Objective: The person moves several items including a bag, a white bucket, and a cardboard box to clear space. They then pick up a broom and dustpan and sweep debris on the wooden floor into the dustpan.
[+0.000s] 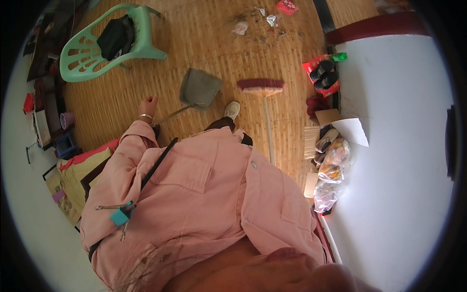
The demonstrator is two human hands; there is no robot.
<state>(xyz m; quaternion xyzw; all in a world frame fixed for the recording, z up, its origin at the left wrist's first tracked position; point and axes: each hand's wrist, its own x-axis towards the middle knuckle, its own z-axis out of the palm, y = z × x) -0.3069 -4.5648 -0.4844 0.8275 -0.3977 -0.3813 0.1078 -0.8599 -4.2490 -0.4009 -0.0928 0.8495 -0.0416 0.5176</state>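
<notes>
My left hand [149, 104] is held out at the left, its fingers curled closed and a bracelet round the wrist. Just beside that wrist, the thin handle of a grey dustpan [198, 87] runs in behind my pink sleeve. Whether my fingers grip anything is hidden. The dustpan lies on the floor ahead of my left arm, its pan turned upward. To its right a broom [261, 86] with dark red bristles rests on the floor. The broom's pale stick [268, 121] runs back toward me and passes out of sight behind my jacket. My right hand does not show.
Scraps of litter [240, 27] and a red wrapper [287, 6] lie on the far floor. A green plastic chair [87, 53] holding a dark bag [116, 38] stands far left. Along the right wall are black shoes [325, 75], an open cardboard box [327, 117] and clear plastic bags [335, 163].
</notes>
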